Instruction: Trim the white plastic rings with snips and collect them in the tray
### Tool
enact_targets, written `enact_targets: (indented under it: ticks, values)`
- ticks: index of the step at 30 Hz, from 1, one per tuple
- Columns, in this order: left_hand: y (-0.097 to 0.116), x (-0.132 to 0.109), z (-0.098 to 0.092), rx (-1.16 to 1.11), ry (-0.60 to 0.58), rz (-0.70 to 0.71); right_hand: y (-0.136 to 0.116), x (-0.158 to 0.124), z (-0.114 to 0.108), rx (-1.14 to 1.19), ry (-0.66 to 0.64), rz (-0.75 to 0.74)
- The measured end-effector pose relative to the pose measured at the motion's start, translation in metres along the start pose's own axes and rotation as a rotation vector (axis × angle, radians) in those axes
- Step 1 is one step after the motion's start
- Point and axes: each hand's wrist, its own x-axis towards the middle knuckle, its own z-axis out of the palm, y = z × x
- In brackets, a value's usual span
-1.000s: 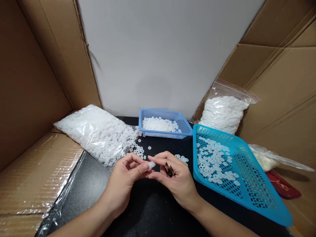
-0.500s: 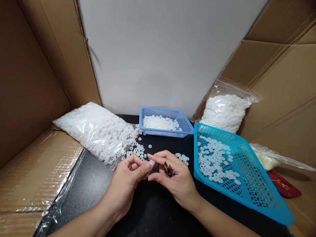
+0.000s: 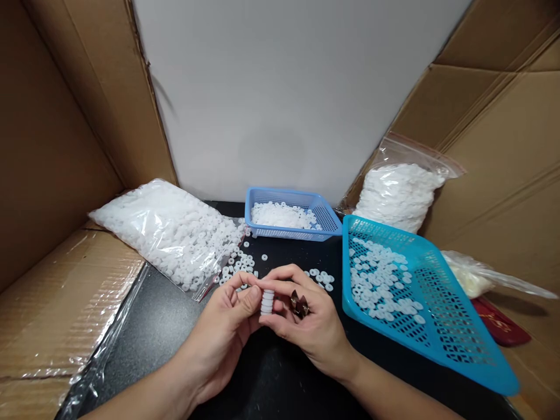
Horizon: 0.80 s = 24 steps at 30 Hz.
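A short upright stack of white plastic rings (image 3: 267,302) is held between my two hands. The thumb and fingers of my left hand (image 3: 234,309) pinch it from the left side. My right hand (image 3: 312,318) spans it end to end, a fingertip on top and the thumb beneath. Against the right hand's curled fingers sits a dark brown, shiny, pointed piece (image 3: 299,304), whose kind I cannot make out. Just beyond the hands, loose white rings (image 3: 238,263) lie scattered on the black tabletop (image 3: 271,373).
An open clear bag of white rings (image 3: 170,233) spills at the left. At the back stands a blue basket (image 3: 289,233) with small white pieces; right, a turquoise basket (image 3: 464,344) holds rings. Behind it are a full zip bag (image 3: 396,192), a smaller bag (image 3: 468,277) and a red packet (image 3: 503,324).
The stack of rings has turned from tilted and mostly covered to upright and in plain sight. My right thumb and finger have closed onto its two ends.
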Motion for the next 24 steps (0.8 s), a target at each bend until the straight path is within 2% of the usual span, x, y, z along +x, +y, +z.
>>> enact_targets:
  ticks: [6, 15, 21, 24]
  values:
    - [0.0057, -0.0021, 0.0007, 0.004, -0.063, -0.025, -0.0010, -0.0029, -0.0033, 0.063, -0.020, -0.002]
    - [0.0023, -0.0036, 0.0012, 0.019, -0.025, 0.018, -0.0060, -0.0016, -0.0044, -0.012, 0.003, -0.122]
    - [0.0038, -0.0051, 0.0018, 0.027, 0.046, 0.030, -0.0068, -0.0034, -0.0043, -0.032, 0.023, -0.131]
    - [0.0038, -0.0050, 0.0010, 0.024, 0.028, 0.030, -0.0068, -0.0032, -0.0038, 0.003, 0.022, -0.122]
